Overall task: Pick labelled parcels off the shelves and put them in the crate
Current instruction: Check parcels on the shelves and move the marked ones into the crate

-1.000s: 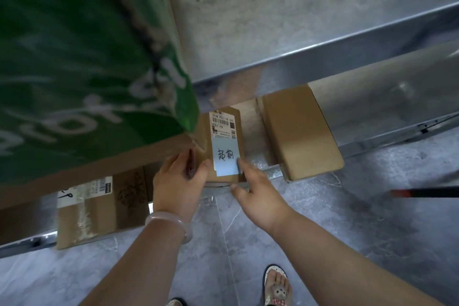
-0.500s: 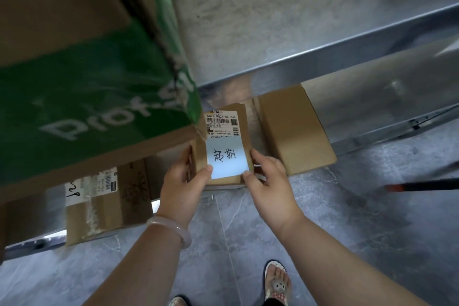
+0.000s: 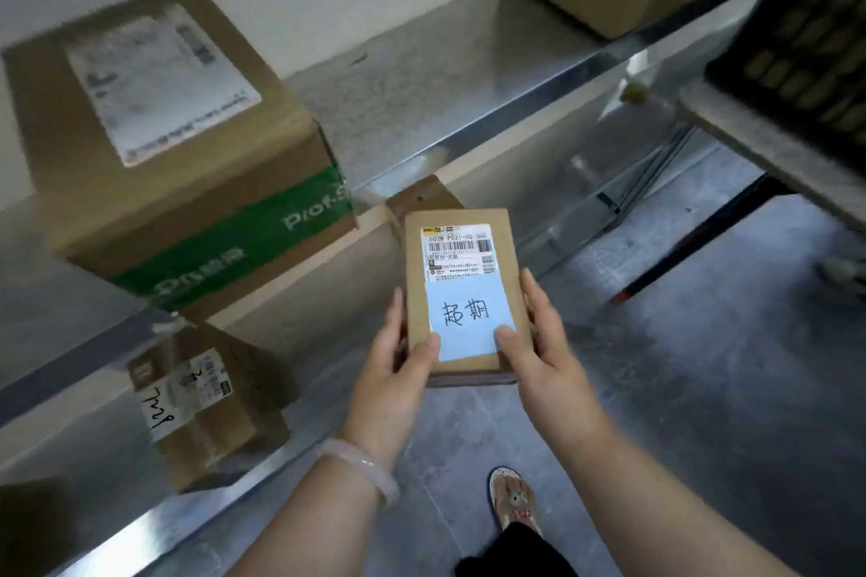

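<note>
A small flat cardboard parcel [image 3: 461,290] sits just right of the frame's centre, held out over the grey floor and clear of the metal shelves. The left hand [image 3: 398,370] clasps its lower left edge, thumb laid on the top face, and the right hand [image 3: 539,351] clasps the lower right edge the same way, thumb on the corner of the blue note [image 3: 468,319] stuck under the printed shipping label [image 3: 457,251]. Both hands are closed on the parcel; it rests on nothing else.

It looks light to me: thin, and carried by the fingers at one end without sagging. The card seems stiff and dry, so it should not slip, and the long side edges are the natural place to hold it, as now. One hand around the middle would probably do. I cannot tell what is inside, so I would not toss it.

At the upper right of the frame a dark slatted crate [image 3: 810,28] stands on a pale surface [image 3: 768,150], well apart from the parcel; that is likely where it goes. On the upper shelf [image 3: 445,98], at left, is a large box with green tape [image 3: 187,145], and lower left a smaller labelled box [image 3: 206,403].
</note>
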Tool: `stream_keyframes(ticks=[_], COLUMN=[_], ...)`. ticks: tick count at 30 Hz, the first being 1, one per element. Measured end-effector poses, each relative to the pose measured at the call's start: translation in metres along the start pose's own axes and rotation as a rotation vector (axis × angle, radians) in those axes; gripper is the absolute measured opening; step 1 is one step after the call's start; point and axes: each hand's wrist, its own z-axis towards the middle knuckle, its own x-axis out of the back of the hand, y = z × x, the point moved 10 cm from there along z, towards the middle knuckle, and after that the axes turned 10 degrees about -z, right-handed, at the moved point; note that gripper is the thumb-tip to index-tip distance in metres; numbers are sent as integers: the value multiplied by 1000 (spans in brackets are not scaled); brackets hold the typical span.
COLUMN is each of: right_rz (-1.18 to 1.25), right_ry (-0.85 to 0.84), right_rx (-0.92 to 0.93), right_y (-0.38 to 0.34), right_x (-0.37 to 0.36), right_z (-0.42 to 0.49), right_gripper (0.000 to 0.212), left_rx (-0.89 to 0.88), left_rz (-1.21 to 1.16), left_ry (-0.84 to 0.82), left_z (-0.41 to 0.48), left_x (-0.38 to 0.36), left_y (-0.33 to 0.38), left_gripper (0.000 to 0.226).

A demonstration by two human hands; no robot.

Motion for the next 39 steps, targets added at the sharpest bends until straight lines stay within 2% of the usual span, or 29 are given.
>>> stream_keyframes(ticks=[4, 8, 12, 16, 23, 30, 35, 39], right_rz=[-74, -102, -58, -23, -61, -46, -19, -27], right_ry=[212, 421, 648, 891, 1273, 1612, 1884, 2048], right_rx=[38, 52, 38, 22, 21, -122, -273, -408], right_y=[-34, -70, -95, -110, -116, -96, -80, -73], right_x=[45, 93, 153, 221, 296, 270, 196, 133], right_z=[-89, -186, -281, -376, -558, -722, -829, -903], right_gripper=[58, 56, 55, 55, 60, 62, 59, 59], left_rx=[-116, -280, -419, -489, -617, -607, -586, -554], left_rz=[105, 310, 444, 443, 377, 330, 318, 319], left_ry=[-265, -503, -726, -1015, -1347, -1722, -2045, -2218], left_z=[-61, -137, -214, -306, -474, -627, -736, -810], left_x=[-34, -79, -140, -214, -309, -319, -285, -236], left_y=[38, 89, 131, 162, 168, 126, 84, 51], left_gripper=[70, 55, 55, 60, 77, 74, 76, 79])
